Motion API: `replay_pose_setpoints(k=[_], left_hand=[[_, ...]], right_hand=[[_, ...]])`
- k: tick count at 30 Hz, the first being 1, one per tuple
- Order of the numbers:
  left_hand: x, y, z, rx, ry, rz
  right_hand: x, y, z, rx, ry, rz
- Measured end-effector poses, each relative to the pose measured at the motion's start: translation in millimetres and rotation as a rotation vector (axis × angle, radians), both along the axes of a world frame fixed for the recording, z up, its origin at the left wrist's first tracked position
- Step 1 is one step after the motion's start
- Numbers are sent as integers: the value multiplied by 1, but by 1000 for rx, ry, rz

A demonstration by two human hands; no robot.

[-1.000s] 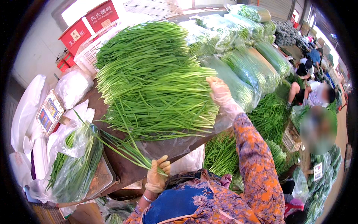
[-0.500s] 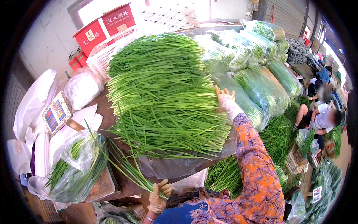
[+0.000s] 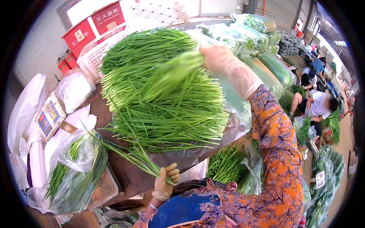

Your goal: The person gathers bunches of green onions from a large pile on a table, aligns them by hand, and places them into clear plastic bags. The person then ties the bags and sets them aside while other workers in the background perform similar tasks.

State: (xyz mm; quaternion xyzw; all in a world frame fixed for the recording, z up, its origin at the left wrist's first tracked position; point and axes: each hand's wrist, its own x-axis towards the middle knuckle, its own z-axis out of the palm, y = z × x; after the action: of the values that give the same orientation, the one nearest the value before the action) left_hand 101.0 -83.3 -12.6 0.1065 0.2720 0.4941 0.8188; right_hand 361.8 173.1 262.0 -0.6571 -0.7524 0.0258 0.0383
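Note:
A broad, layered heap of garlic chives (image 3: 163,125) lies on plastic sheeting on the table in front of me. My right hand (image 3: 220,60), in a pale glove, is over the heap's far right part. Its fingers are closed round a bunch of garlic chives (image 3: 173,72), which slants down to the left above the heap and is blurred by motion. At the table's near edge my gloved left hand (image 3: 166,184) is closed round a few long chive stalks (image 3: 141,159). They stretch up and left toward a clear plastic bag of chives (image 3: 76,176).
The bag sits on a scale pan (image 3: 107,190), with a display (image 3: 50,117) behind it. Bagged greens (image 3: 249,36) stand stacked at the back right. Red cabinets (image 3: 79,37) and a white basket (image 3: 91,57) are at the back left. People (image 3: 317,104) sit among greens on the right.
My right hand has left the heap's right edge, moved up and away, and now holds a lifted bunch of chives. My left hand keeps its stalks, shifted slightly right and up.

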Motion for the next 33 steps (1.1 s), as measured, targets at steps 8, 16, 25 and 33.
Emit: replay_pose_setpoints(k=[8,16,25,33], left_hand=[[-14,15,15,195,191,-76],[-8,16,14,159,252,-241],[4,19,15,90,265,-290],[22,48,5,11,-114,-170]], right_hand=[[22,-63,81,334,823,-45],[-27,-132,-166,-567,1205,-322],[-56,-177,-219,-640,1323,-447],[-72,-222,-199,-533,1215,-299]])
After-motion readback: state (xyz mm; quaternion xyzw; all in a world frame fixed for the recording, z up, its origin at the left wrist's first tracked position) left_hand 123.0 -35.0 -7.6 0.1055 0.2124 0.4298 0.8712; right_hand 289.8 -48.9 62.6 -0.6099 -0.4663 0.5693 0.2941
